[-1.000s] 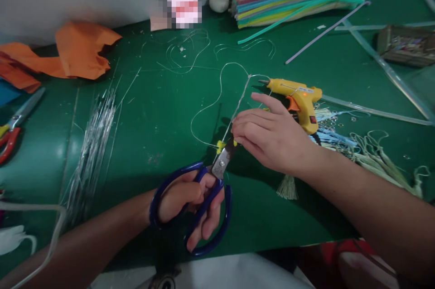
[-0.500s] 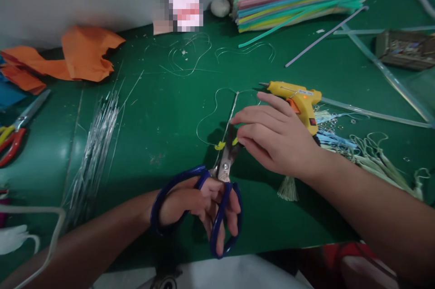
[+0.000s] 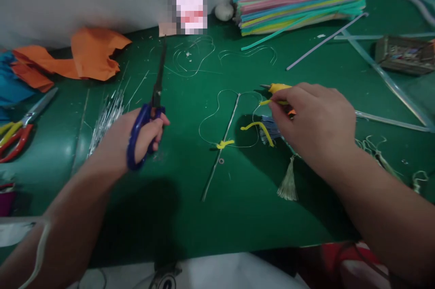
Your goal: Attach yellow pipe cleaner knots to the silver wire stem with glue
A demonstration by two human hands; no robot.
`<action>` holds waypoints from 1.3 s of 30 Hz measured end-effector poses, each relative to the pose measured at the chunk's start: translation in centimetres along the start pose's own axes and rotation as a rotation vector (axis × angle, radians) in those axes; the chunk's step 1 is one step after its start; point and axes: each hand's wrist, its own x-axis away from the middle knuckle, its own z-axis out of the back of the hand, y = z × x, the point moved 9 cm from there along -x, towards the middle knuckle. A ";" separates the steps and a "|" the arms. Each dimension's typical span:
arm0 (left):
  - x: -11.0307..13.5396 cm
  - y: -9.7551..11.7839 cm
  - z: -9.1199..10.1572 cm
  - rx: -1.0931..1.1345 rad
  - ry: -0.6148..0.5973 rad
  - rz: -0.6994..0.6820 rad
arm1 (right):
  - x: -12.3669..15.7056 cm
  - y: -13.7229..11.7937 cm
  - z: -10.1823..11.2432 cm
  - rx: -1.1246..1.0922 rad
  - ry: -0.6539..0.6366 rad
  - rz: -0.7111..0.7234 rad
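Note:
My left hand [image 3: 131, 137] is closed around the blue handles of a pair of scissors [image 3: 149, 108], blades pointing away toward the wall, left of centre. My right hand [image 3: 314, 121] is pinched on a yellow cord [image 3: 261, 127] that carries a blue tassel [image 3: 270, 130], and it covers most of the yellow glue gun [image 3: 277, 87]. Between the hands a bent wire shape [image 3: 226, 119] lies on the green mat [image 3: 176, 198], with a small yellow knot [image 3: 224, 144] tied on its stem. A pale green tassel [image 3: 288, 184] rests below my right wrist.
Silver wire lengths [image 3: 105, 114] lie left of the scissors. Red-and-yellow pliers [image 3: 13, 137] sit at the far left, orange paper [image 3: 84, 55] behind. A stack of coloured pipe cleaners [image 3: 299, 1] lines the back wall. Glue sticks [image 3: 387, 74] and loose tassels [image 3: 384, 155] lie right.
My left hand has swung the scissors away from the wire shape to the left, blades now pointing up. My right hand has left the wire and moved right, picking up the yellow cord.

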 end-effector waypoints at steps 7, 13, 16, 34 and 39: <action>-1.7 -3.5 2.7 -0.651 0.106 0.228 | 0.2 -0.9 -1.1 0.031 -0.078 0.103; -2.5 -5.0 2.8 -0.661 0.130 0.133 | 0.6 -2.9 -2.4 -0.159 -0.178 0.343; -2.6 -5.3 2.8 -0.643 0.129 0.110 | 0.8 -3.1 -3.5 -0.160 -0.267 0.390; -2.8 -4.7 2.5 -0.593 0.155 0.060 | 4.9 -9.9 -0.4 -0.259 -0.233 0.891; -1.9 -4.7 2.8 -0.331 0.234 0.076 | 6.1 -10.7 -1.4 -0.180 -0.309 0.918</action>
